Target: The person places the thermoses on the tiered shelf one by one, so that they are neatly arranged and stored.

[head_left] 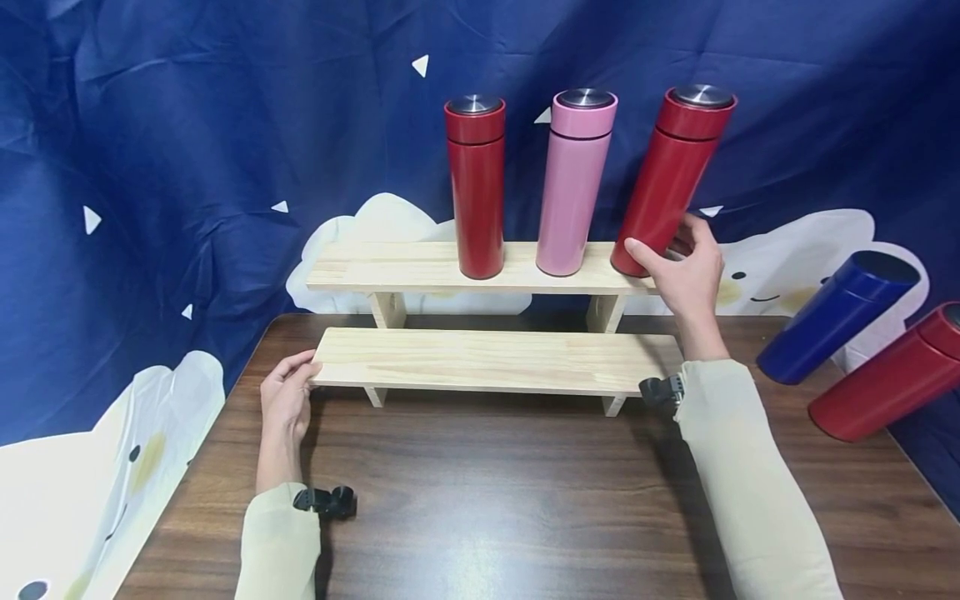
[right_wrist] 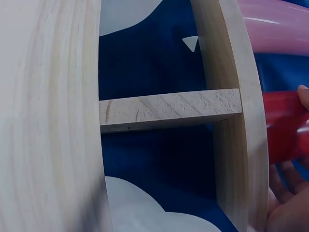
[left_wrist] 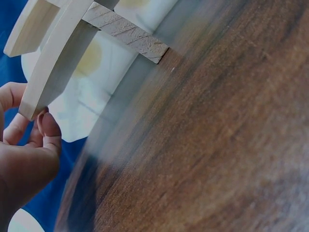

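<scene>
My right hand (head_left: 692, 271) grips a red thermos bottle (head_left: 671, 179) low down, its thumb on the front side. The bottle's base is at the right end of the upper wooden shelf (head_left: 405, 265), and its top leans right. Beside it on that shelf stand a pink thermos bottle (head_left: 574, 183) and another red thermos bottle (head_left: 477, 192), both with silver lids. At the left end of the lower wooden shelf (head_left: 487, 358), my left hand (head_left: 287, 390) holds the board's corner; the left wrist view shows fingers (left_wrist: 50, 128) around that end.
On the brown table (head_left: 465, 483), a blue thermos bottle (head_left: 836, 317) and a further red thermos bottle (head_left: 896, 375) stand to the right. Short wooden legs (head_left: 388, 308) support the shelves. Behind hangs a blue cloth (head_left: 225, 125) with white clouds and triangles.
</scene>
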`<state>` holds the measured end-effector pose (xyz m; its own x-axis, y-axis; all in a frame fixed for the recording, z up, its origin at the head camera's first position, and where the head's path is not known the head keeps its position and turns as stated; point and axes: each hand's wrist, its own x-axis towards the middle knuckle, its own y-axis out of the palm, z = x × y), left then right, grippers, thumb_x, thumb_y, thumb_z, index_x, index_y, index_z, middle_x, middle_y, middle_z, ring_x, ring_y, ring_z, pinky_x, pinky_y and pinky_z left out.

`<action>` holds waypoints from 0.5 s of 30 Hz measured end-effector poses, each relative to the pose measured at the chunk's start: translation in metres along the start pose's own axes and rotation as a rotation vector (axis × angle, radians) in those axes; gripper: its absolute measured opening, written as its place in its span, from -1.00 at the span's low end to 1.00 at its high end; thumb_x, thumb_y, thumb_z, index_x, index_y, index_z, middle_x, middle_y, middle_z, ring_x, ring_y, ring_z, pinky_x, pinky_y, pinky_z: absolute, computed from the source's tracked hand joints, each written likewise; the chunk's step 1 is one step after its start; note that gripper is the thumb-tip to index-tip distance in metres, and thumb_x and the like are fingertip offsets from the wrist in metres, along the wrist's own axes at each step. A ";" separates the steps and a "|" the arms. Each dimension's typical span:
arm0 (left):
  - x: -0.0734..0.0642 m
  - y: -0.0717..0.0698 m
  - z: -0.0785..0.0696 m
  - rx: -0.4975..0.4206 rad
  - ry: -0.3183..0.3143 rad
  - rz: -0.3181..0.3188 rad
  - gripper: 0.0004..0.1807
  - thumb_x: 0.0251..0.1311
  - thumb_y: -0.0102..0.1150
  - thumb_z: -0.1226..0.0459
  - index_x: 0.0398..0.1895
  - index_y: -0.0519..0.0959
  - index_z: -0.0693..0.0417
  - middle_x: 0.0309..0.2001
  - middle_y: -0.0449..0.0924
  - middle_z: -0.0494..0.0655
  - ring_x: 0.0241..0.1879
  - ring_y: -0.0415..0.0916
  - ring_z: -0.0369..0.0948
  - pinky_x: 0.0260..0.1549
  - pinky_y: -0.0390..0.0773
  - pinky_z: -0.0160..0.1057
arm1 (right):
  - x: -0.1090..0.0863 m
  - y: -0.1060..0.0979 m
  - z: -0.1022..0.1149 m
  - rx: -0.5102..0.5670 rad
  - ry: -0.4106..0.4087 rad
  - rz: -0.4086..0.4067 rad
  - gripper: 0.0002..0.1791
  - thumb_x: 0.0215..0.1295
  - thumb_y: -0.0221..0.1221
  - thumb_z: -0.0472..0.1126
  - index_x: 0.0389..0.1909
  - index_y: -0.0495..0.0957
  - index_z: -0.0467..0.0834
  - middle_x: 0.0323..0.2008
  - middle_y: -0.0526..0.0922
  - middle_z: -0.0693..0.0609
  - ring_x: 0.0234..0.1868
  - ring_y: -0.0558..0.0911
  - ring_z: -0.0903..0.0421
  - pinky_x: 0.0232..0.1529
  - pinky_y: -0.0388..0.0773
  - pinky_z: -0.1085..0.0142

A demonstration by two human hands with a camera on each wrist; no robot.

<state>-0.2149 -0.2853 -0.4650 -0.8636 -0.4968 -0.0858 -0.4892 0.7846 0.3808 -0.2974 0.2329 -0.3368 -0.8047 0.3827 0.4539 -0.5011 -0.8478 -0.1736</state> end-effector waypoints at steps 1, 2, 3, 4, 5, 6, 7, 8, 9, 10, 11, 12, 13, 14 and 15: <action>0.000 0.000 0.000 0.002 -0.001 0.000 -0.78 0.16 0.18 0.66 -0.23 0.71 0.32 -0.38 0.67 -0.05 -0.48 0.57 -0.25 -0.47 0.56 -0.43 | 0.000 0.000 0.000 -0.001 0.002 0.000 -0.26 -0.01 0.53 -0.04 0.24 0.54 -0.08 0.07 0.65 -0.08 -0.05 0.64 0.14 0.10 0.58 0.29; 0.000 0.000 0.000 0.007 0.000 0.000 -0.78 0.16 0.18 0.66 -0.23 0.71 0.32 -0.37 0.68 -0.05 -0.47 0.57 -0.25 -0.47 0.56 -0.44 | 0.000 0.000 0.000 -0.001 0.004 0.000 -0.26 -0.01 0.53 -0.04 0.24 0.54 -0.09 0.07 0.65 -0.08 -0.05 0.63 0.14 0.11 0.58 0.28; 0.000 0.000 0.000 0.009 -0.001 -0.001 -0.78 0.17 0.18 0.66 -0.23 0.71 0.31 -0.37 0.68 -0.06 -0.47 0.57 -0.25 -0.48 0.56 -0.44 | 0.000 0.000 0.000 -0.002 0.006 0.000 -0.26 -0.01 0.53 -0.03 0.24 0.54 -0.09 0.07 0.64 -0.08 -0.05 0.63 0.13 0.11 0.57 0.28; 0.000 0.000 0.000 0.012 -0.001 0.001 -0.78 0.17 0.18 0.65 -0.22 0.71 0.32 -0.36 0.68 -0.06 -0.46 0.57 -0.25 -0.48 0.55 -0.44 | 0.000 0.000 0.000 -0.004 0.007 0.000 -0.26 -0.01 0.53 -0.03 0.24 0.54 -0.09 0.07 0.64 -0.08 -0.05 0.63 0.13 0.12 0.57 0.27; -0.001 0.000 0.000 0.012 -0.002 0.001 -0.78 0.17 0.18 0.65 -0.21 0.71 0.32 -0.36 0.68 -0.06 -0.46 0.57 -0.25 -0.48 0.55 -0.44 | 0.000 0.001 0.000 -0.005 0.009 -0.001 -0.26 -0.01 0.53 -0.03 0.24 0.54 -0.08 0.07 0.64 -0.08 -0.05 0.63 0.13 0.12 0.57 0.27; -0.001 0.000 0.000 0.012 -0.002 0.001 -0.78 0.17 0.18 0.65 -0.21 0.70 0.33 -0.36 0.67 -0.06 -0.46 0.56 -0.25 -0.48 0.55 -0.44 | 0.000 0.001 0.000 -0.006 0.011 0.000 -0.26 -0.01 0.53 -0.03 0.25 0.54 -0.08 0.07 0.64 -0.08 -0.05 0.63 0.13 0.12 0.57 0.27; -0.001 0.000 0.000 0.012 -0.001 0.001 -0.78 0.17 0.18 0.65 -0.21 0.71 0.32 -0.36 0.67 -0.06 -0.47 0.57 -0.25 -0.48 0.55 -0.44 | 0.000 0.001 0.000 -0.008 0.014 0.000 -0.26 0.00 0.52 -0.02 0.25 0.54 -0.08 0.08 0.64 -0.08 -0.04 0.63 0.13 0.12 0.56 0.27; -0.001 0.000 0.000 0.009 0.000 0.000 -0.78 0.17 0.18 0.65 -0.21 0.71 0.32 -0.37 0.67 -0.05 -0.47 0.57 -0.25 -0.48 0.55 -0.44 | 0.000 0.001 0.000 -0.010 0.014 -0.001 -0.26 0.00 0.52 -0.02 0.25 0.54 -0.08 0.08 0.64 -0.09 -0.04 0.63 0.13 0.13 0.56 0.27; -0.001 0.000 0.000 0.006 0.000 0.000 -0.78 0.17 0.18 0.66 -0.21 0.70 0.33 -0.37 0.67 -0.05 -0.47 0.56 -0.25 -0.48 0.55 -0.44 | 0.001 0.001 0.000 -0.011 0.015 -0.001 -0.26 0.00 0.52 -0.02 0.25 0.54 -0.08 0.08 0.64 -0.09 -0.04 0.63 0.13 0.13 0.56 0.27; 0.000 0.000 0.000 0.004 -0.001 -0.001 -0.78 0.17 0.18 0.66 -0.20 0.70 0.34 -0.38 0.67 -0.05 -0.48 0.56 -0.25 -0.48 0.55 -0.44 | 0.001 0.001 0.000 -0.012 0.017 0.000 -0.25 0.00 0.52 -0.01 0.26 0.53 -0.08 0.09 0.64 -0.09 -0.04 0.63 0.13 0.14 0.56 0.26; 0.000 0.000 0.000 0.003 -0.001 -0.002 -0.78 0.16 0.18 0.66 -0.22 0.71 0.32 -0.38 0.67 -0.05 -0.48 0.56 -0.25 -0.48 0.55 -0.44 | 0.001 0.001 0.000 -0.014 0.017 0.001 -0.25 0.00 0.52 -0.01 0.26 0.53 -0.09 0.09 0.64 -0.09 -0.03 0.63 0.13 0.14 0.56 0.26; 0.000 0.000 0.000 0.002 -0.001 -0.002 -0.78 0.16 0.18 0.66 -0.23 0.71 0.31 -0.39 0.67 -0.05 -0.48 0.56 -0.25 -0.48 0.55 -0.44 | 0.001 0.001 0.000 -0.015 0.018 0.001 -0.25 0.01 0.52 -0.01 0.26 0.53 -0.09 0.10 0.64 -0.10 -0.03 0.63 0.13 0.14 0.55 0.26; 0.000 0.000 0.000 0.002 0.000 -0.002 -0.78 0.17 0.18 0.66 -0.24 0.71 0.31 -0.39 0.67 -0.05 -0.49 0.56 -0.25 -0.48 0.55 -0.44 | 0.001 0.001 0.000 -0.016 0.017 0.001 -0.25 0.01 0.52 -0.01 0.26 0.53 -0.09 0.10 0.64 -0.10 -0.03 0.63 0.13 0.15 0.55 0.26; -0.001 0.000 0.000 0.002 0.002 -0.001 -0.78 0.16 0.18 0.66 -0.24 0.71 0.30 -0.39 0.67 -0.05 -0.49 0.56 -0.26 -0.48 0.55 -0.44 | 0.001 0.001 0.000 -0.017 0.016 0.001 -0.25 0.01 0.51 -0.01 0.27 0.52 -0.09 0.10 0.64 -0.10 -0.03 0.62 0.13 0.15 0.55 0.26; -0.001 0.000 0.000 0.007 0.006 -0.001 -0.77 0.16 0.18 0.66 -0.24 0.72 0.29 -0.39 0.67 -0.06 -0.49 0.56 -0.26 -0.48 0.55 -0.44 | 0.001 0.002 0.000 -0.017 0.015 0.001 -0.25 0.01 0.51 -0.01 0.27 0.52 -0.09 0.10 0.64 -0.10 -0.03 0.62 0.13 0.15 0.55 0.26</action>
<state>-0.2144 -0.2850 -0.4650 -0.8626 -0.4996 -0.0801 -0.4906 0.7869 0.3743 -0.2987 0.2317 -0.3363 -0.8099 0.3872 0.4406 -0.5053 -0.8420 -0.1889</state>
